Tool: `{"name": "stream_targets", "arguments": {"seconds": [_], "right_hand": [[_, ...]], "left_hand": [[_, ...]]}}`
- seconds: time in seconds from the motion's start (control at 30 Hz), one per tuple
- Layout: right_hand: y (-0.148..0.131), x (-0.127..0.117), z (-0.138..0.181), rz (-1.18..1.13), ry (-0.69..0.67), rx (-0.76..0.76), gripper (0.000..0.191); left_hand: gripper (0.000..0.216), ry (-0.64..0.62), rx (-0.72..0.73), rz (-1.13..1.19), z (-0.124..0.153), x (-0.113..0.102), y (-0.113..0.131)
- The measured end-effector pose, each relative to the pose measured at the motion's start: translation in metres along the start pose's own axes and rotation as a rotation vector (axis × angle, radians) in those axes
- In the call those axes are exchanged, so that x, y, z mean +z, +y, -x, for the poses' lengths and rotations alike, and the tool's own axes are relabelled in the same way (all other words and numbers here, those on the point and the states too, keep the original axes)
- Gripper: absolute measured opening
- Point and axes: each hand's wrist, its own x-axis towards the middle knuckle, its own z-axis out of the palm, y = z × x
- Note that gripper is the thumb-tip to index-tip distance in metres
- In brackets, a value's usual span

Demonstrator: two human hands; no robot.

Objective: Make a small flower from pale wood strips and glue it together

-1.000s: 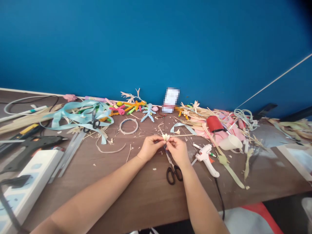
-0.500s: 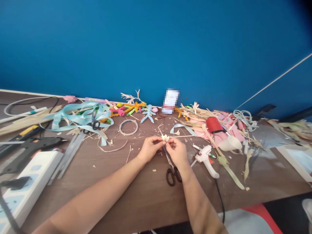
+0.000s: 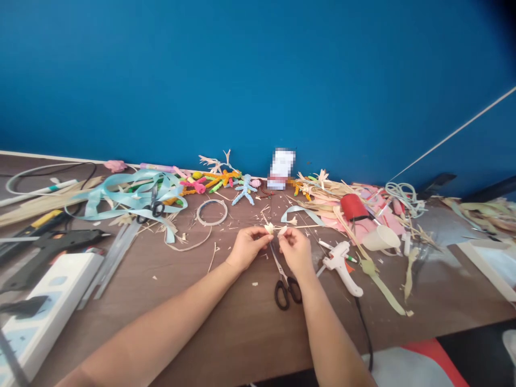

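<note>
Over the middle of the table, my left hand (image 3: 249,248) pinches a small cream-coloured petal-like piece (image 3: 269,229) between thumb and fingertips. A short gap to the right, my right hand (image 3: 297,251) closes its fingertips on another small pale petal-like piece (image 3: 283,231). The two pieces are apart. Scissors (image 3: 283,290) with black handles lie on the table below, their blades pointing up between my hands. A white glue gun (image 3: 341,266) rests just right of my right forearm. Dry pale scraps lie scattered around.
Left stand a white power strip (image 3: 52,301), a black glue gun (image 3: 56,247) and clear glue sticks (image 3: 116,263). Pale blue ribbon (image 3: 94,198) and a roll ring (image 3: 212,213) lie behind. A red spool (image 3: 355,207), white cup (image 3: 382,237) and dried husks (image 3: 326,204) crowd the right.
My hands have moved slightly apart. The pale flower-like cluster they held together now shows as two separate pieces, one in each hand.
</note>
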Motion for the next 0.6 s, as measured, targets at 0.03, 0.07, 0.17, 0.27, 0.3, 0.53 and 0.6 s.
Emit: {"name": "stream_targets", "arguments": {"seconds": [0.03,0.07,0.17,0.27,0.3,0.53,0.6], "right_hand": [[0.0006,-0.0004,-0.0003,-0.001,-0.001,0.007,0.010],[0.0011,-0.0007,-0.0006,-0.005,-0.004,0.012,0.010],[0.0020,-0.0014,-0.0016,-0.027,-0.011,0.021,0.012],[0.0028,-0.0025,-0.0029,-0.062,-0.012,0.061,0.012],[0.0033,-0.0030,-0.0034,-0.073,-0.007,0.077,0.012],[0.0057,-0.0049,-0.0042,-0.121,0.001,0.146,0.011],[0.0042,-0.0040,-0.0035,-0.175,-0.026,0.156,0.013]], "left_hand": [[0.018,-0.004,0.001,-0.008,-0.0001,-0.0001,0.0006],[0.018,-0.008,0.002,-0.017,-0.0001,-0.0003,0.0012],[0.018,-0.027,0.015,-0.055,-0.0003,-0.0012,0.0019],[0.019,-0.041,0.042,-0.109,0.0000,-0.0019,0.0022],[0.019,-0.043,0.049,-0.130,0.0002,-0.0020,0.0025],[0.019,-0.054,0.109,-0.208,0.0009,-0.0037,0.0022],[0.019,-0.051,0.120,-0.214,0.0005,-0.0047,0.0013]]}}
